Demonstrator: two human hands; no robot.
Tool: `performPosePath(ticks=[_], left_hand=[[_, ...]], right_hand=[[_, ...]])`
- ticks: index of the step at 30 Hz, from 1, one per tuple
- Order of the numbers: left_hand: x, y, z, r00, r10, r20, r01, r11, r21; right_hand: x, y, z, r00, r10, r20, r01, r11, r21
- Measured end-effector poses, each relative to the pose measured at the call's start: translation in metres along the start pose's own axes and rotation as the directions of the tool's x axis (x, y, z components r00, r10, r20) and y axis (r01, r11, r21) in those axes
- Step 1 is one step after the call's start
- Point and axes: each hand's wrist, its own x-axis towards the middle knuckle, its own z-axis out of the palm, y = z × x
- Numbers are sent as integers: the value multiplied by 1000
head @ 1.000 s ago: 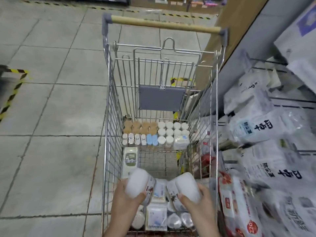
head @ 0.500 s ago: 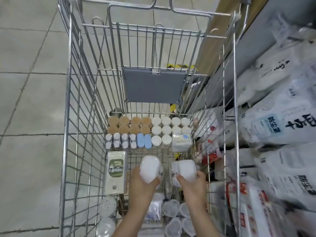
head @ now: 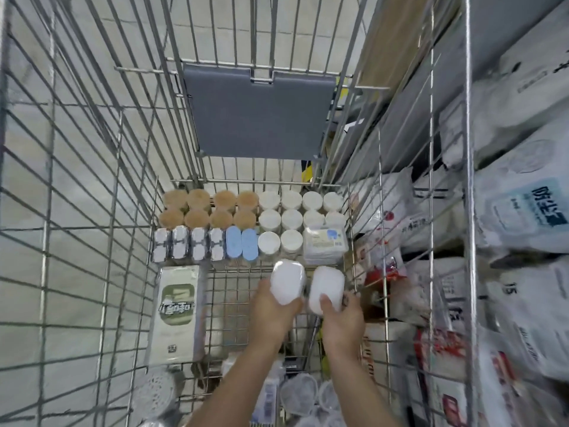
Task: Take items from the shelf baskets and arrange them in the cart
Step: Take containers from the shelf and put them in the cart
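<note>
Presently both arms reach down into the wire cart (head: pixel 101 229), each hand gripping one white container. The left hand (head: pixel 271 312) holds the left container (head: pixel 288 280), fingers curled round its lower end. The right hand (head: pixel 341 318) holds the right container (head: pixel 326 288), thumb laid across its near face and fingers wrapped behind. The two containers sit side by side, almost touching, above the cart floor just short of the stocked rows; whether they rest on the floor cannot be told.

At the far end of the cart stand rows of brown-lidded jars (head: pixel 209 208) on the left and white-lidded jars (head: pixel 292 211) on the right. In front of the brown jars stands a row of silver packs (head: pixel 187 245), then two blue-topped items (head: pixel 241 245). A flat white pack (head: pixel 324 245) lies in the right corner. A green-labelled box (head: pixel 177 312) lies flat against the left wall. Clear tubs (head: pixel 298 396) crowd the near end, blurred. A grey flap (head: pixel 258 115) hangs on the far wall.

White bags (head: pixel 520 217) fill the shelf to the right, outside the cart.
</note>
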Motion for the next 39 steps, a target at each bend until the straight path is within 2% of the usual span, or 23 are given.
performPosePath(ticks=[3,8,14,19,25,29,35,39], left_hand=[[5,0,2,999,36,38,-33,997,-63],[7,5,6,993,10,114,11,984,-178],[3,13,11,999,-12,36,17,989,-144],[-3,17,20,999,-28,-34,22,987,-157],[-9,17,0,989,-91,118,107,984,-143],[-39,14,-38,980,-131,150,141,988,-62],[-121,13,-104,987,-53,153,36,993,113],[-183,18,-146,972,-67,223,30,986,164]], right_hand=[[8,-3,0,1000,-25,-15,26,999,21],[8,-4,0,998,-51,-32,49,998,-49],[-6,-5,-2,989,-147,-28,142,980,-137],[-28,-3,-2,982,-189,-13,186,975,-122],[-34,19,-27,968,-237,83,247,959,-143],[-49,24,-46,967,-191,170,221,958,-180],[-115,16,-89,909,-100,406,209,949,-235],[-163,9,-126,881,-119,457,251,938,-240]])
